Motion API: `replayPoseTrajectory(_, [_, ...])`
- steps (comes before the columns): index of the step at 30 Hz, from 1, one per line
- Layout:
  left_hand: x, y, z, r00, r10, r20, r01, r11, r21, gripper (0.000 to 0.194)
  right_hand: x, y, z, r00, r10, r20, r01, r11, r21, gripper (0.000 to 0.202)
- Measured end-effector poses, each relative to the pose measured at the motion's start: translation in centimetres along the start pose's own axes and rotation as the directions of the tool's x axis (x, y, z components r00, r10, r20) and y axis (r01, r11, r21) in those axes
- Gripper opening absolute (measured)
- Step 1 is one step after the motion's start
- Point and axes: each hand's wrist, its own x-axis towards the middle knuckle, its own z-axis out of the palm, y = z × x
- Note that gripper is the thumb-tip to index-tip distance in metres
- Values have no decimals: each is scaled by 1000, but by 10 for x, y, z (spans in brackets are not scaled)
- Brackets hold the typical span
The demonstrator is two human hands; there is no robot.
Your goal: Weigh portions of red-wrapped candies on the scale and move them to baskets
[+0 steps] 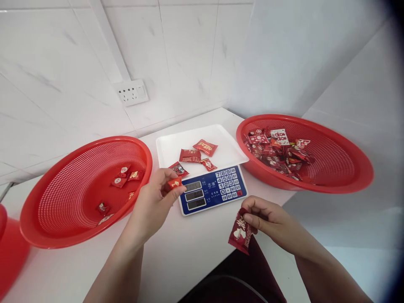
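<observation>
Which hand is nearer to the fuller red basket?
Right. The right hand is just in front of the fuller red basket; the left hand is farther away, at the display end of the scale.

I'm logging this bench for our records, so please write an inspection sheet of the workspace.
Surface: white table, no spill seen
Job's things: scale, its white tray bearing red packets; left basket holds a few packets, right basket many more
Clutter: red object, cut off at left edge
Left hand: fingers pinch a small red packet
Right hand: holds a larger dark red packet
Cables: nothing seen
Surroundings: tiled wall, wall socket without plugs
</observation>
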Motion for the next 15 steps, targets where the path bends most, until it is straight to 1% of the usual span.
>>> replayPoseTrajectory(1, [3,-1,1,998,25,-49,-25,1000,-8,18,-1,1,0,1000,5,7,-5,1000,1,25])
replayPoseTrajectory(3, [7,-2,3,992,78,-98,-78,997,0,15,-2,1,0,1000,18,14,-18,1000,4,26])
replayPoseTrajectory(5, [10,-2,6,988,107,-111,-106,994,21,17,-4,1,-1,999,28,16,-29,1000,13,27])
replayPoseTrajectory(8, [14,-4,11,989,92,-112,-90,996,29,23,-7,0,-4,999,37,14,-38,999,29,28])
replayPoseTrajectory(10, [18,-4,15,987,92,-130,-86,995,54,23,-9,1,-7,999,35,12,-35,999,32,29])
replayPoseTrajectory(13, [26,-4,19,974,167,-151,-135,970,201,15,-11,7,-12,1000,17,18,-17,1000,25,28])
replayPoseTrajectory(15, [32,-1,21,956,257,-138,-198,920,338,15,-12,12,-15,999,14,29,-15,999,30,27])
